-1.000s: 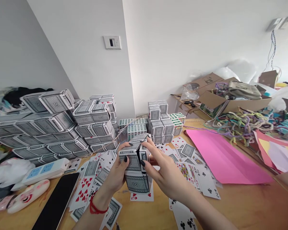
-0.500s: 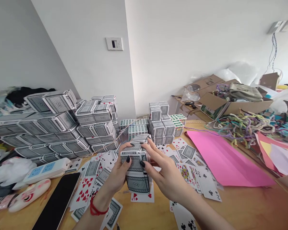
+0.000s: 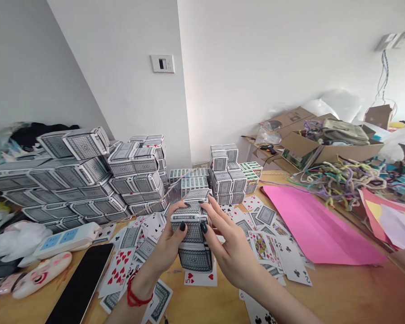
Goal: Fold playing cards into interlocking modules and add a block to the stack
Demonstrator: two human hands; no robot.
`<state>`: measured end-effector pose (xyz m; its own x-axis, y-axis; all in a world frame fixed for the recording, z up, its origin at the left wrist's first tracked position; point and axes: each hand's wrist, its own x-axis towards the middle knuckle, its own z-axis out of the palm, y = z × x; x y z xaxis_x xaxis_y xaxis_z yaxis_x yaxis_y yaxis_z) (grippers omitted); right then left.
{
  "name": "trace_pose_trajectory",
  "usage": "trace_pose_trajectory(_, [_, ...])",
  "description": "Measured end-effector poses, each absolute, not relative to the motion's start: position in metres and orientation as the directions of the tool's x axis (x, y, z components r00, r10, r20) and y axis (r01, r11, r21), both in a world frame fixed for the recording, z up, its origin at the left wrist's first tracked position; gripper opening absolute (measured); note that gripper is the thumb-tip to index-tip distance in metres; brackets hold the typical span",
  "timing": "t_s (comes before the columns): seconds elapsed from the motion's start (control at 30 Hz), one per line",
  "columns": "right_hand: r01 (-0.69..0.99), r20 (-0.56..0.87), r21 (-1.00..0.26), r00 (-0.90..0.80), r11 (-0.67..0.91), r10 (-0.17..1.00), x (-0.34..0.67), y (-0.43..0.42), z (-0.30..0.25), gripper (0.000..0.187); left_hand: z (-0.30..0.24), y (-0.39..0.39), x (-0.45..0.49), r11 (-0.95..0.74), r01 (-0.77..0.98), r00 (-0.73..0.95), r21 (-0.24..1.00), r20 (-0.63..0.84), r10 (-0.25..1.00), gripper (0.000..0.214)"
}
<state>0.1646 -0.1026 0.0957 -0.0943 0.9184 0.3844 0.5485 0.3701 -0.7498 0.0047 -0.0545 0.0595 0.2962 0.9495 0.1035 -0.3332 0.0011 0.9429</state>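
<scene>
A block made of folded playing cards (image 3: 195, 256), with patterned grey-green backs facing out, is gripped from both sides between my hands. My left hand (image 3: 170, 238) wraps its left side, thumb on the near face and fingers over the top. On the right side, my right hand (image 3: 226, 243) presses with its thumb on the near face and its fingers on the upper edge. Beneath the block, a five of hearts (image 3: 200, 278) lies face up. Loose playing cards (image 3: 266, 215) are scattered on the wooden table (image 3: 219, 299) around both hands.
Stacked card blocks (image 3: 84, 173) stand at the left, with a smaller stack (image 3: 224, 180) ahead. A phone (image 3: 81, 283), power strip (image 3: 67, 238) and white painted figure (image 3: 42, 274) lie left. Pink paper (image 3: 317, 225), tangled pipe cleaners (image 3: 340, 177) and an open cardboard box (image 3: 337, 150) occupy the right.
My right thumb has shifted slightly up and to the right on the block's near face. Both hands keep their hold, and the block stays in nearly the same spot.
</scene>
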Motion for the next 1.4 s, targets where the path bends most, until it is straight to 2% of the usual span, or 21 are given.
trace_pose_trajectory(0.33, [0.575,0.432,-0.707,-0.110,0.412,0.895,0.164,-0.102,0.093,0.045,0.060,-0.054,0.002,-0.014,-0.304,0.333,0.953,0.120,0.935,0.033])
trace_pose_trajectory(0.7, [0.647,0.383,-0.660,-0.147,0.382,0.912,0.163,-0.101,0.088,0.048,0.057,-0.056,0.004,-0.004,-0.261,0.342,0.965,0.097,0.935,0.031])
trace_pose_trajectory(1.1, [0.802,0.395,-0.493,-0.140,0.338,0.908,0.149,-0.105,0.074,0.071,0.063,-0.061,0.009,-0.057,-0.143,0.311,0.988,0.099,0.945,0.034])
trace_pose_trajectory(1.27, [0.784,0.345,-0.554,-0.091,0.281,0.934,0.136,-0.107,0.057,0.092,0.068,-0.062,0.014,-0.123,-0.054,0.271,0.991,0.133,0.953,0.039])
trace_pose_trajectory(1.33, [0.751,0.319,-0.584,-0.139,0.310,0.937,0.138,-0.106,0.061,0.089,0.067,-0.059,0.014,-0.119,-0.073,0.252,0.990,0.134,0.958,0.044])
trace_pose_trajectory(1.4, [0.711,0.301,-0.607,-0.207,0.354,0.931,0.147,-0.104,0.072,0.077,0.064,-0.055,0.012,-0.086,-0.149,0.223,0.985,0.118,0.968,0.050])
